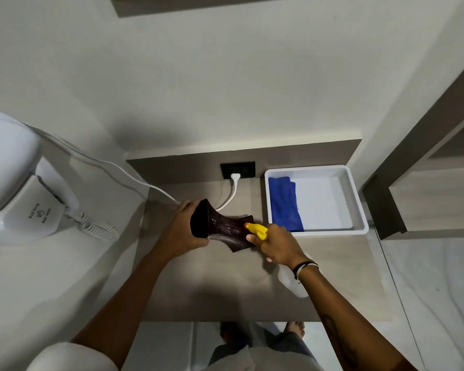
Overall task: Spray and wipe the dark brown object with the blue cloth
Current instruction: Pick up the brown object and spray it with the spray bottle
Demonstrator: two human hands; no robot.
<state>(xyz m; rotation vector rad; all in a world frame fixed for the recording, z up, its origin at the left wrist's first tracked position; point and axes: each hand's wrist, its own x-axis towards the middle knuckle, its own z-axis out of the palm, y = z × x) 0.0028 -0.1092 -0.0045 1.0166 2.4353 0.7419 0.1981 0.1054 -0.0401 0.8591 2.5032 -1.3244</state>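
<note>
My left hand (181,231) grips the dark brown object (223,227), a flared, waisted piece held on its side above the grey counter (214,285). My right hand (277,246) holds a spray bottle (292,282) with a clear body and a yellow trigger head (257,229); its orange nozzle points at the brown object from very close. The folded blue cloth (284,203) lies in the left half of a white tray (356,199) behind my right hand.
A white wall-mounted hair dryer (19,180) with a coiled cord (99,228) hangs at the left. Its white cable runs to a plug (235,178) in a black socket at the counter's back. A shelf unit (426,199) stands at the right. My feet show below the counter edge.
</note>
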